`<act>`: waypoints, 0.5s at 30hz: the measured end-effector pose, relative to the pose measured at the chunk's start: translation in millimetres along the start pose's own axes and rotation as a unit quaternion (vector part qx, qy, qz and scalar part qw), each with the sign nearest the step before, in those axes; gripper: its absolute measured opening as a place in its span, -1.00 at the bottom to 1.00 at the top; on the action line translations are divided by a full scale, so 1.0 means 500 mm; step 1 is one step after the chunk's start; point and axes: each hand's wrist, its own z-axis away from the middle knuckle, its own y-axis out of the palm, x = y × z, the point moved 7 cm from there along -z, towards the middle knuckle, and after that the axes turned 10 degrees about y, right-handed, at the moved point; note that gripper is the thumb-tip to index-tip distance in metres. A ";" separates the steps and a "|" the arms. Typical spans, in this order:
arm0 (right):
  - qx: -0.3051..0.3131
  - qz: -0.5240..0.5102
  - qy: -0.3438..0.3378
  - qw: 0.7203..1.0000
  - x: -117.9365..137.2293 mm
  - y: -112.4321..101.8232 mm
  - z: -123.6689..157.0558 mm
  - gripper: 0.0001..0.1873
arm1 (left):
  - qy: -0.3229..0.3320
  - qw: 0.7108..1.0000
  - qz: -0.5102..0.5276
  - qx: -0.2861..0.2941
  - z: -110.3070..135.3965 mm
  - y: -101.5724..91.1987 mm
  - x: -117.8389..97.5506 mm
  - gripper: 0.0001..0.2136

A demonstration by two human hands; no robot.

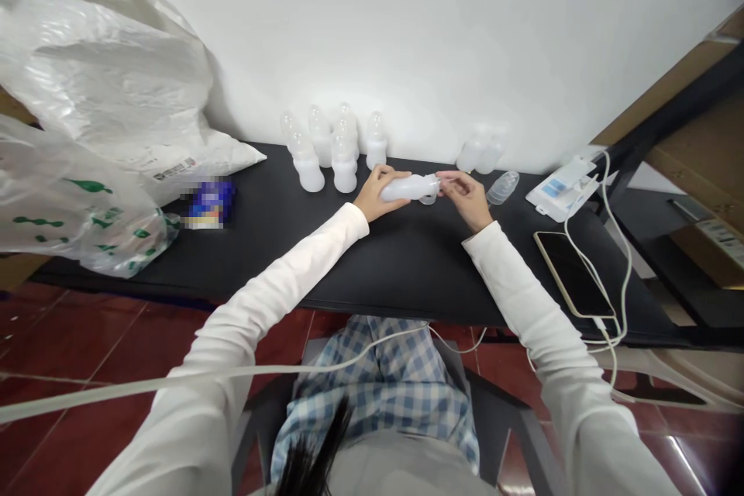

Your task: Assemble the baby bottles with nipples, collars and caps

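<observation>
Holding a white plastic bottle [410, 187] sideways over the middle of the bench [401, 279], the left hand [380, 198] curled closed around the bottle's body. The right hand [465, 198] pinched at the neck end, its thumb and forefinger nearly together, though what they gripped was too thin to tell. A small clear piece [428, 200] showed just under the neck. Upright bottles [328, 151] stood clustered along the far edge, a clear cap [503, 187] lay just beyond the right hand, and a phone [573, 275] lay toward the right edge.
</observation>
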 end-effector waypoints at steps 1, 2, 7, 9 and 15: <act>0.017 -0.006 0.008 1.000 -0.001 0.011 0.005 -0.50 | -0.006 1.000 0.008 -0.002 0.010 -0.007 0.004 -0.50; 0.028 -0.012 0.014 0.999 0.000 0.018 0.009 -0.50 | -0.017 1.000 0.022 -0.008 0.017 -0.012 0.008 -0.47; 0.042 -0.041 0.003 0.998 0.016 0.032 0.024 -0.56 | -0.172 0.965 0.190 -0.056 0.041 -0.004 0.047 -0.40; 0.050 -0.040 -0.007 0.998 0.023 0.037 0.028 -0.58 | -0.249 0.936 0.247 -0.045 0.048 0.010 0.058 -0.46; 0.017 0.058 -0.034 0.998 0.022 0.050 0.036 -0.55 | -0.328 0.893 0.308 -0.002 0.057 0.028 0.050 -0.47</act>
